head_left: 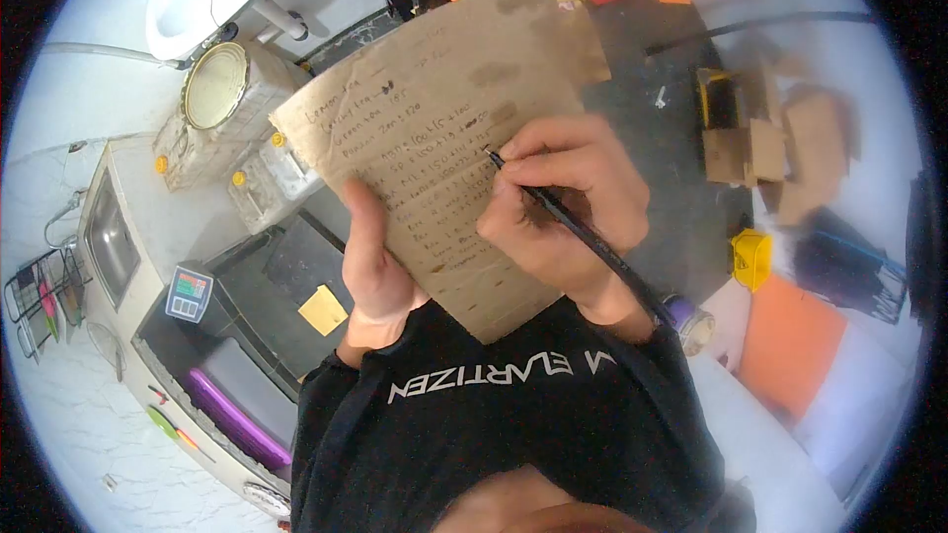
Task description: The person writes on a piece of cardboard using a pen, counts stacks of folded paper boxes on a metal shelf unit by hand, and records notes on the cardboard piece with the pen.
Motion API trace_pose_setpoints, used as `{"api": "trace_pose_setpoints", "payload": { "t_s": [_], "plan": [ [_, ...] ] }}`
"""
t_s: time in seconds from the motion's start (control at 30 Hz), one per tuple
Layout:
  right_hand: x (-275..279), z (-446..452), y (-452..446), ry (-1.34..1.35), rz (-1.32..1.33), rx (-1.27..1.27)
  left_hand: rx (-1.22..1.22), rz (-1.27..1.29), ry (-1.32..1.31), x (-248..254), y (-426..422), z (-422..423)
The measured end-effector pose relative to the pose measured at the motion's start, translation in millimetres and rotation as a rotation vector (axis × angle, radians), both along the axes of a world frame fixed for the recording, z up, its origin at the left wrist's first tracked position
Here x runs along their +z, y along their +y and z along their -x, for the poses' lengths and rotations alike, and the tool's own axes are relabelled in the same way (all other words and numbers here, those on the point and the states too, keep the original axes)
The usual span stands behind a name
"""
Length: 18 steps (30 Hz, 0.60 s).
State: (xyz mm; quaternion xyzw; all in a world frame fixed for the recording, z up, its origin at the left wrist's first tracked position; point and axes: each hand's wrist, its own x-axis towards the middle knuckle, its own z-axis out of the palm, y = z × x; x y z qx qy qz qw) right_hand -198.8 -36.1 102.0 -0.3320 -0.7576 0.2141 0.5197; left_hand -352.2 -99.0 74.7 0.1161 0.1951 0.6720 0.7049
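A piece of brown cardboard (444,286) covered in handwritten lines is held up in front of my chest. My left hand (373,257) grips its lower left edge, thumb on the written face and the other fingers hidden behind. My right hand (573,197) pinches a long black pen (583,227), its tip at the written lines near the middle of the sheet. The lines list words with numbers, such as teas at the top. Dark stains mark the upper right of the cardboard.
At left are a sink (217,0), a large tin (215,87), plastic jugs (267,183), a digital scale (189,293) and a purple-edged bin (237,405). A yellow note (322,310) lies nearby. On the right are cardboard boxes (736,128), a yellow container (750,259) and an orange sheet (790,345).
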Motion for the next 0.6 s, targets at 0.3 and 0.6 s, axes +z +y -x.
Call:
{"api": "trace_pose_setpoints", "payload": {
  "t_s": [0.3, 0.6],
  "plan": [
    [-1.9, -2.8, -1.9, 0.073, 0.081, -0.049, -0.022, -0.088, -0.217, -10.2, 1.3, 0.9],
    [-0.4, -6.8, 0.3, 0.028, 0.097, -0.046, -0.039, -0.130, -0.205, -13.9, 5.4, 0.2]
  ]
}}
